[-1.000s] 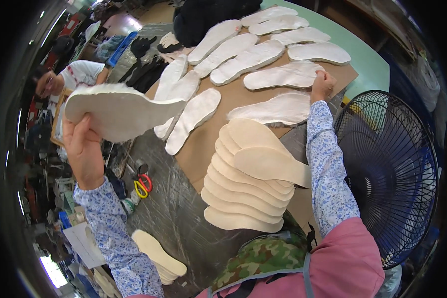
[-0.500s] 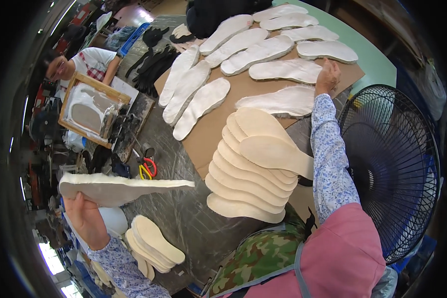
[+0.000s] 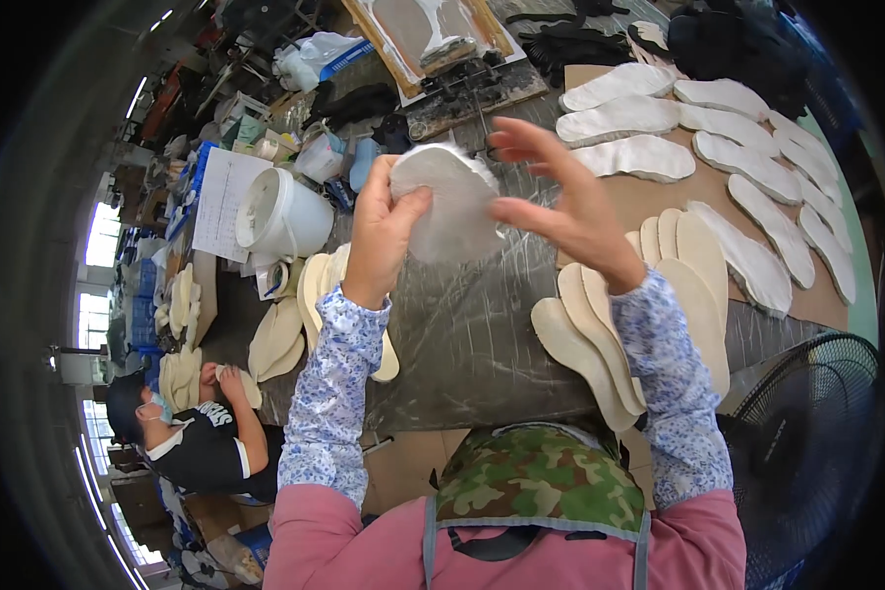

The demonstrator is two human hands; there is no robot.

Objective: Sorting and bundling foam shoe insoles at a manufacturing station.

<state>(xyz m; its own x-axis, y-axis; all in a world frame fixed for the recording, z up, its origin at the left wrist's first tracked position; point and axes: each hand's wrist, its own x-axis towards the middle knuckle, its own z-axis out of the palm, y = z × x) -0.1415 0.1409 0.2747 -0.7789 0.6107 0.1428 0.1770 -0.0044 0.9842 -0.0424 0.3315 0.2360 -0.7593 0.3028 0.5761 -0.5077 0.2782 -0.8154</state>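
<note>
Over the dark table, my left hand [image 3: 388, 216] pinches a fleece-edged insole [image 3: 454, 218], its thumb pressed on the flat greyish face. The insole is tilted up and seen foreshortened. Just right of it hovers my right hand [image 3: 580, 211], fingers spread and slightly blurred, thumb close to the insole's right edge; I cannot tell if it touches. Beneath and right of that hand lie fanned beige insoles [image 3: 700, 258]. White fleece insoles [image 3: 634, 157] rest spread over brown cardboard [image 3: 671, 193] at the far right. More beige insoles [image 3: 277, 339] lie left, below my left forearm.
A white bucket [image 3: 300, 218] and a written sheet [image 3: 224, 202] stand at the left. Back centre holds a wooden-framed screen [image 3: 501, 28]. A black fan [image 3: 806, 433] is at the near right. A masked co-worker [image 3: 192, 433] handles an insole at the lower left.
The view has swung left. My right hand has left the fleece insoles on the cardboard and come beside the insole in my left hand, which is now in front of me.
</note>
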